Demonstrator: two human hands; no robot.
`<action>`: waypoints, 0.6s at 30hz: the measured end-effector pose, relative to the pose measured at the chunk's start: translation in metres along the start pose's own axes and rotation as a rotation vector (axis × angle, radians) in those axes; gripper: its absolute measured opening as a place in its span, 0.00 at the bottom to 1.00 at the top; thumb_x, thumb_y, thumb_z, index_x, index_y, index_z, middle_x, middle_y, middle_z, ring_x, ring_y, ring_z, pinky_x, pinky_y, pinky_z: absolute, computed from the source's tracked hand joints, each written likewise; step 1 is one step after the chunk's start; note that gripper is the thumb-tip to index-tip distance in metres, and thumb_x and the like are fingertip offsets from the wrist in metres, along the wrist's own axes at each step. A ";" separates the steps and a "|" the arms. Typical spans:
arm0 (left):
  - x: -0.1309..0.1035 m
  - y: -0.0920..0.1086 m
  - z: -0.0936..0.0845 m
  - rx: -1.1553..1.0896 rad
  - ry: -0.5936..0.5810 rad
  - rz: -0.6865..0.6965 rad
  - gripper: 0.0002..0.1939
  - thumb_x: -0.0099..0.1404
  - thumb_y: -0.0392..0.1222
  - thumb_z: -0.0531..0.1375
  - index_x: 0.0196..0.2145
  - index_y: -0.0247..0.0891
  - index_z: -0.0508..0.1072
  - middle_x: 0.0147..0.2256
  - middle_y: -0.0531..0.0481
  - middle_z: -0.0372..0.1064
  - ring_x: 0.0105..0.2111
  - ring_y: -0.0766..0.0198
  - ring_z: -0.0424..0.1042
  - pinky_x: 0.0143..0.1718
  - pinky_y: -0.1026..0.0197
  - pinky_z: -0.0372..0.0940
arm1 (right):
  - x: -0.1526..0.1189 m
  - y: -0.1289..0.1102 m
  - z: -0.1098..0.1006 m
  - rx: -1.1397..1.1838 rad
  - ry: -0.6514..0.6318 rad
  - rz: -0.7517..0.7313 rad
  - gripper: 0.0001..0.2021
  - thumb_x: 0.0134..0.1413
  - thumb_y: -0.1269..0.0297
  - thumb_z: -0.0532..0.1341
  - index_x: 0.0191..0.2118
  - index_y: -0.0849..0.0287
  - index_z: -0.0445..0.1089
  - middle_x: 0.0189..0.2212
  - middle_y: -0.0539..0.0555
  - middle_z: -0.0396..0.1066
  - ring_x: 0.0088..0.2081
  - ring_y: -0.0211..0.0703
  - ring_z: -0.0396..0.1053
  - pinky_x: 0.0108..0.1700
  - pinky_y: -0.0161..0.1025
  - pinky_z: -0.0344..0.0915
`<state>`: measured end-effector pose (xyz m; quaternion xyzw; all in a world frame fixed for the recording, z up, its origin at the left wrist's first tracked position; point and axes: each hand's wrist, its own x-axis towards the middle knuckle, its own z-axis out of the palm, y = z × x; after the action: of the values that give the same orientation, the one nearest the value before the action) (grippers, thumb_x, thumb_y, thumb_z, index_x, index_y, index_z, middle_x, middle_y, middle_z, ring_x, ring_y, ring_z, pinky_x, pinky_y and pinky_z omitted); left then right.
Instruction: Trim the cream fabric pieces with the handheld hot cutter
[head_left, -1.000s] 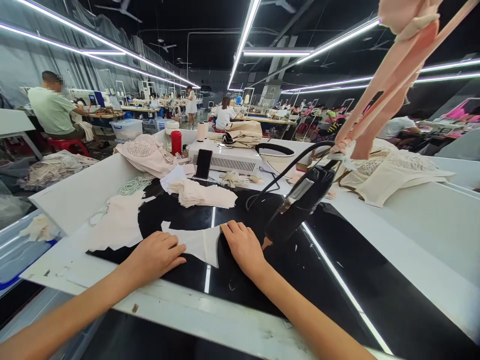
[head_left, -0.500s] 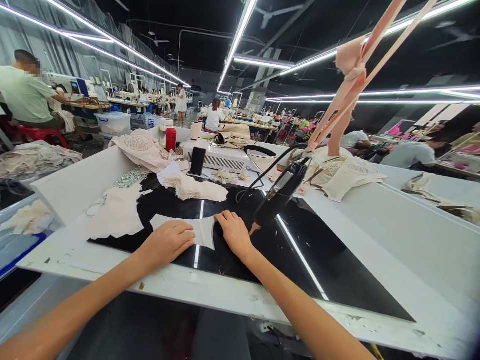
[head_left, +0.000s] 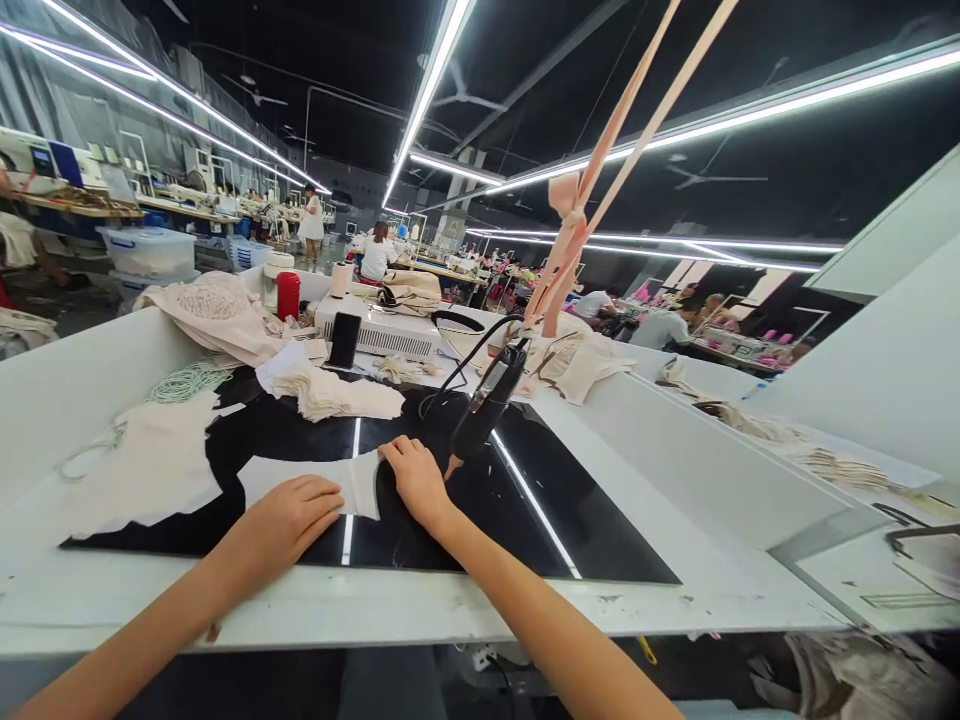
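A cut piece of pale fabric [head_left: 262, 478] lies flat on the black glossy panel [head_left: 600, 545] before me. My left hand [head_left: 296, 515] rests flat on its middle with the fingers stretched out. At the fabric's upper right corner, my right hand [head_left: 412, 480] has its fingers bent and close together, pinching the edge; the thumb is hidden. Just right of that hand hangs a black hand-held tool [head_left: 491, 400] with a copper-coloured tip, slung from pink fabric strips [head_left: 566, 240]. Behind the hands sits a stack of pale fabric pieces [head_left: 345, 393].
More pale fabric pieces [head_left: 150, 465] and a green cord coil [head_left: 187, 380] are at the left. A phone [head_left: 345, 340], a white vented box [head_left: 382, 330] and a red container [head_left: 288, 295] stand behind. White side walls [head_left: 697, 450] border the table. People sit at machines beyond.
The camera view has swung to the right, so the table appears further left. Both hands stay on the same fabric piece, in nearly the same places on it.
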<state>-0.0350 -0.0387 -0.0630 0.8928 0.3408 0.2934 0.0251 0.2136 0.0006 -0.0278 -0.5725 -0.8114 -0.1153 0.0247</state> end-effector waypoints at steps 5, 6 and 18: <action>-0.001 -0.001 0.002 0.011 0.040 0.005 0.19 0.80 0.45 0.49 0.51 0.43 0.80 0.52 0.48 0.78 0.52 0.56 0.78 0.55 0.53 0.75 | 0.000 0.001 0.003 0.020 0.008 -0.003 0.14 0.69 0.60 0.63 0.56 0.58 0.71 0.53 0.57 0.73 0.50 0.48 0.75 0.51 0.50 0.76; -0.001 -0.001 0.002 0.013 0.046 0.012 0.19 0.80 0.45 0.49 0.51 0.43 0.80 0.51 0.48 0.79 0.51 0.56 0.78 0.55 0.53 0.75 | 0.001 0.001 0.003 0.025 0.009 -0.003 0.14 0.69 0.60 0.63 0.56 0.58 0.71 0.53 0.57 0.73 0.50 0.48 0.75 0.51 0.50 0.76; 0.000 -0.004 0.006 0.018 0.047 0.042 0.20 0.80 0.45 0.49 0.51 0.43 0.80 0.51 0.47 0.78 0.51 0.56 0.78 0.55 0.53 0.75 | 0.001 -0.001 0.001 0.021 0.006 0.008 0.15 0.68 0.60 0.63 0.56 0.59 0.71 0.53 0.58 0.73 0.50 0.48 0.75 0.51 0.50 0.76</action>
<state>-0.0344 -0.0347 -0.0692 0.8928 0.3250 0.3118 0.0031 0.2124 0.0013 -0.0283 -0.5752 -0.8101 -0.1084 0.0336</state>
